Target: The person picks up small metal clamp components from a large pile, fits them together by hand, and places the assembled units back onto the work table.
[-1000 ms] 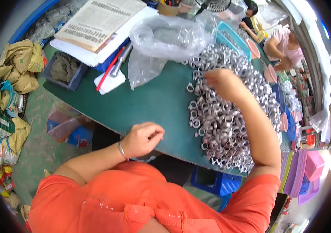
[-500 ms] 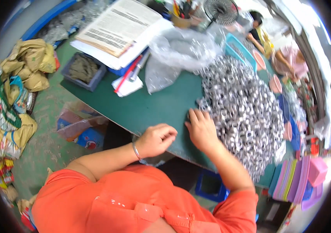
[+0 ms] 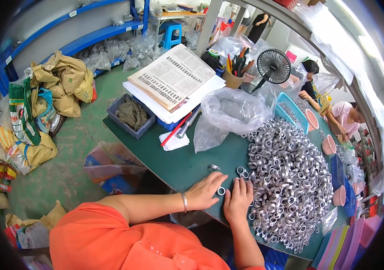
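Observation:
My left hand (image 3: pixel 204 191) reaches over the green table (image 3: pixel 174 159) with its fingers spread; a silver bangle circles the wrist. A small metal ring (image 3: pixel 220 191) shows between its fingers and thumb, not visibly gripped. Just beyond its fingertips is a second, blurred ring (image 3: pixel 214 168). My right hand (image 3: pixel 238 199) rests at the left border of a large heap of silvery metal rings (image 3: pixel 286 180), fingers stretched forward and slightly bent. Two loose rings (image 3: pixel 242 172) touch or almost touch its fingertips. Its palm side is hidden.
Beyond my hands lie a clear plastic bag (image 3: pixel 232 114), papers (image 3: pixel 174 78), a red pen (image 3: pixel 175 129) and a grey bin with a cloth (image 3: pixel 131 116). A black fan (image 3: pixel 273 66) and turquoise tray (image 3: pixel 291 111) stand behind the heap. Two people (image 3: pixel 342 119) sit at far right.
The view has tilted up, showing more of the room. My left hand's fingers have uncurled and reach over the table, with rings now beside them. My right hand stays beside the heap.

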Demonstrator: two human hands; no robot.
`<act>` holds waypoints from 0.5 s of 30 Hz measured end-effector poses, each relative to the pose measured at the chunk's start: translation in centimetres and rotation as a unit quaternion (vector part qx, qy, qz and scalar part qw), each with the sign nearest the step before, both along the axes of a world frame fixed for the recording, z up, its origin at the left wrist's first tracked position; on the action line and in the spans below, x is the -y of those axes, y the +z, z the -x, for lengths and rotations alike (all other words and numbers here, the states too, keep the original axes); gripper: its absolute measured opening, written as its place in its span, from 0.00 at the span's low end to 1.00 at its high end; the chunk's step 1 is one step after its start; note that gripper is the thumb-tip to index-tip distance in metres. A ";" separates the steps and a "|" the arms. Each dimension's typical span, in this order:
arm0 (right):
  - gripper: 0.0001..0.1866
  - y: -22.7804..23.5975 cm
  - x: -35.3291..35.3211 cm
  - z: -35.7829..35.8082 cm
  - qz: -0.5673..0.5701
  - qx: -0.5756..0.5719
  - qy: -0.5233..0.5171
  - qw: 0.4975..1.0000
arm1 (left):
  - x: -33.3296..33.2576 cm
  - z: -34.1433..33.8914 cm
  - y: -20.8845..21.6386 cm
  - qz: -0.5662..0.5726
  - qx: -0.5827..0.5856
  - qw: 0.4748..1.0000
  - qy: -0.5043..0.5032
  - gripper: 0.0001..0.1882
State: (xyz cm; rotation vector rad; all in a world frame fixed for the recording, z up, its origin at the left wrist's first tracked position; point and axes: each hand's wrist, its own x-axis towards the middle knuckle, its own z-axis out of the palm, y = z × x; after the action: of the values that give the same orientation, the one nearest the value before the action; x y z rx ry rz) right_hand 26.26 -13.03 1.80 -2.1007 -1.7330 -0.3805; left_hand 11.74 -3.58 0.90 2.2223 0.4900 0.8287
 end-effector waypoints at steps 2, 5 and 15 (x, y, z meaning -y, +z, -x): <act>0.24 0.3 1.0 0.1 0.045 -0.121 0.035 0.991 | 0.2 0.0 0.4 0.013 -0.010 1.000 -0.022 0.40; 0.23 -0.3 1.5 0.3 -0.042 -0.118 0.035 0.991 | 0.2 -0.2 0.1 0.036 -0.017 0.998 -0.058 0.39; 0.14 1.2 2.7 0.4 -0.157 -0.240 -0.008 0.958 | 0.0 1.6 0.4 0.075 0.029 0.997 -0.009 0.16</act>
State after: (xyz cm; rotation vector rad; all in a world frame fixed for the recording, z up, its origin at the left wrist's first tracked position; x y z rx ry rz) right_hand 25.85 -15.74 3.00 -1.7911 -1.2801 -0.1211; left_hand 10.12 -3.55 1.34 2.0569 0.4869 0.8164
